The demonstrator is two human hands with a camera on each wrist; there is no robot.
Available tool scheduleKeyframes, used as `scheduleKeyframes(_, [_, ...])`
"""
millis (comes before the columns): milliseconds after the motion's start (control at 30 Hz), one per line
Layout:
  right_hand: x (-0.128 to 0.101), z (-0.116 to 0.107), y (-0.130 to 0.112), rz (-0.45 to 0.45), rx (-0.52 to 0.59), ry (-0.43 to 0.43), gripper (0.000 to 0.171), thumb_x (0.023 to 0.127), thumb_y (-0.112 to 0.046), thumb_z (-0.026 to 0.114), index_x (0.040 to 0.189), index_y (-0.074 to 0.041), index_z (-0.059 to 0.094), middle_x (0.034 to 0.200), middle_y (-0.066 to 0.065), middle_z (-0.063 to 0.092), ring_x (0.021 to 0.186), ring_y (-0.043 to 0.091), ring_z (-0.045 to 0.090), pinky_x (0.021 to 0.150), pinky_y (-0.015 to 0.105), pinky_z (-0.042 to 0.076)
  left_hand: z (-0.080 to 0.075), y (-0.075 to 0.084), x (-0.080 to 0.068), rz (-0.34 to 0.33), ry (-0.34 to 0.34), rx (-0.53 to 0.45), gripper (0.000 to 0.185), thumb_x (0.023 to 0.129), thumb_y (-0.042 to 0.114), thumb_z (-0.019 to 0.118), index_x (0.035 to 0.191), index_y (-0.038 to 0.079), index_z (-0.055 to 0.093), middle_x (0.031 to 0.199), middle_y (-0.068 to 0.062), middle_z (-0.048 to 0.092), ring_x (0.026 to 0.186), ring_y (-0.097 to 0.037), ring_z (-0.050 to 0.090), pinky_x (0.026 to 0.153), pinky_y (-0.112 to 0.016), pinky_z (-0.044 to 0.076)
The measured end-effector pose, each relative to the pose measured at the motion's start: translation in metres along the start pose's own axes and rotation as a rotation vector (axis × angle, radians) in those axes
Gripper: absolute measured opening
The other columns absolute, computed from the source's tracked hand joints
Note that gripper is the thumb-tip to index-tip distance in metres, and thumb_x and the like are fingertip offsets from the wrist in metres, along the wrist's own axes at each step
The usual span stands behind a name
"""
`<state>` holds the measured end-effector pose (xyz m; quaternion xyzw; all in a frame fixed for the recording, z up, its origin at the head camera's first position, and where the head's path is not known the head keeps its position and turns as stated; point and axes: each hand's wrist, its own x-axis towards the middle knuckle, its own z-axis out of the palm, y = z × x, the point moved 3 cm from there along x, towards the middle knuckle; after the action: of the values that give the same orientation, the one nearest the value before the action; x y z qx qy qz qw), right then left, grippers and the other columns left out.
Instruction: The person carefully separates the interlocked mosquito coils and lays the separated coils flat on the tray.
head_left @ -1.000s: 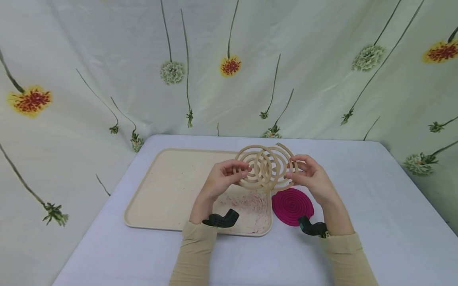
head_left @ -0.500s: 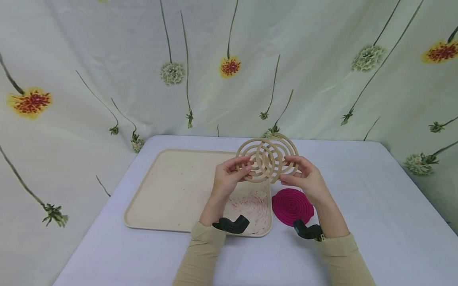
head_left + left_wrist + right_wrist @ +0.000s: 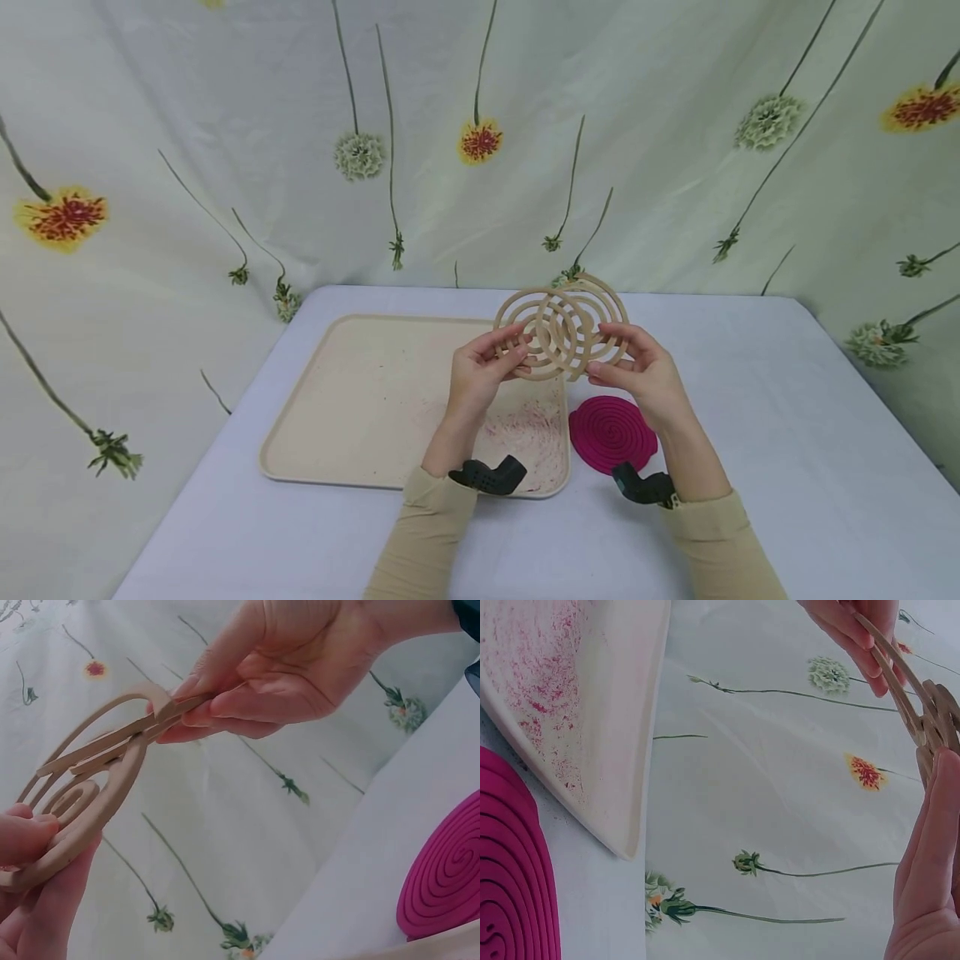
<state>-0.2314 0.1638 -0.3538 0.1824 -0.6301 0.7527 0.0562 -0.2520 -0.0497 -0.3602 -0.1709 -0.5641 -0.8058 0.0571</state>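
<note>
Head view, near to far: pink coil (image 3: 612,433) flat on table (image 3: 750,467), beige tray (image 3: 352,408) beside it, left hand (image 3: 480,371) and right hand (image 3: 641,371) pinching opposite rims of tan double coil (image 3: 561,327), held upright above tray edge, face toward camera, no readable writing, floral cloth (image 3: 225,125) behind.

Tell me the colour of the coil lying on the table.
Magenta coil, clearest in the head view.

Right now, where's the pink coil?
In the head view the pink coil lies flat on the table, just right of the tray, below the right hand, which pinches the tan coils.
</note>
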Motion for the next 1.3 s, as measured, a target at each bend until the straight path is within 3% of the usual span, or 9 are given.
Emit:
scheduleKeyframes(67, [0.0,0.0,0.0,0.011,-0.012,-0.009,0.047,0.08,0.017,0.062,0.12,-0.006,0.055,0.105,0.009,0.053,0.071,0.014,0.066,0.066,0.033,0.057,-0.001,0.001,0.0,-0.004,-0.021,0.002,0.031,0.083,-0.013,0.061,0.114,-0.016,0.058,0.098,-0.028,0.065,0.065,-0.014,0.067,0.062,-0.029,0.057])
scheduleKeyframes(267, [-0.002,-0.005,-0.002,0.037,-0.066,-0.053,0.045,0.08,0.015,0.063,0.121,0.007,0.047,0.104,0.007,0.055,0.071,0.015,0.067,0.066,0.032,0.057,-0.005,0.003,0.0,-0.007,-0.115,0.017,0.03,0.083,-0.014,0.06,0.112,-0.021,0.055,0.099,-0.034,0.062,0.065,-0.013,0.066,0.062,-0.029,0.057])
scheduleKeyframes(367, [-0.002,-0.007,-0.003,0.041,-0.077,-0.072,0.043,0.08,0.015,0.064,0.119,0.005,0.049,0.103,0.007,0.054,0.073,0.015,0.068,0.066,0.032,0.057,-0.007,0.004,-0.001,-0.02,-0.152,0.025,0.03,0.084,-0.012,0.06,0.113,-0.02,0.055,0.1,-0.033,0.063,0.066,-0.014,0.067,0.064,-0.03,0.057])
scheduleKeyframes(533, [-0.002,-0.008,-0.002,0.055,-0.057,-0.101,0.043,0.079,0.016,0.063,0.113,-0.008,0.056,0.102,0.01,0.052,0.075,0.015,0.068,0.067,0.032,0.057,-0.011,0.006,-0.001,-0.043,-0.181,0.039,0.031,0.085,-0.01,0.062,0.114,-0.02,0.055,0.102,-0.036,0.06,0.067,-0.014,0.067,0.065,-0.031,0.057])
scheduleKeyframes(633, [-0.002,-0.007,-0.001,0.054,-0.057,-0.099,0.043,0.079,0.016,0.063,0.112,-0.011,0.056,0.103,0.009,0.052,0.074,0.015,0.067,0.067,0.032,0.057,-0.011,0.007,-0.001,-0.031,-0.181,0.042,0.03,0.084,-0.011,0.061,0.113,-0.021,0.055,0.1,-0.03,0.064,0.067,-0.014,0.067,0.064,-0.03,0.057])
scheduleKeyframes(800, [-0.002,-0.003,-0.001,0.012,-0.049,-0.077,0.043,0.081,0.014,0.063,0.117,-0.007,0.054,0.105,0.008,0.053,0.075,0.014,0.066,0.069,0.033,0.057,-0.007,0.006,0.0,0.022,-0.121,0.025,0.029,0.083,-0.014,0.061,0.111,-0.02,0.056,0.094,-0.018,0.069,0.068,-0.014,0.067,0.063,-0.029,0.057])
scheduleKeyframes(1067, [-0.001,0.001,-0.002,0.002,0.006,-0.015,0.049,0.08,0.018,0.06,0.117,-0.014,0.056,0.105,0.007,0.054,0.074,0.014,0.066,0.068,0.032,0.057,0.001,0.004,0.0,0.041,-0.002,-0.034,0.03,0.082,-0.015,0.061,0.111,-0.019,0.058,0.087,-0.009,0.07,0.064,-0.013,0.067,0.059,-0.027,0.057])
scheduleKeyframes(1300, [-0.001,0.002,-0.004,0.008,0.018,0.025,0.049,0.08,0.017,0.061,0.119,-0.013,0.055,0.106,0.006,0.056,0.075,0.015,0.066,0.068,0.032,0.057,0.004,0.002,-0.001,0.041,0.042,-0.042,0.031,0.082,-0.014,0.062,0.113,-0.016,0.059,0.097,-0.026,0.066,0.065,-0.013,0.068,0.061,-0.028,0.057])
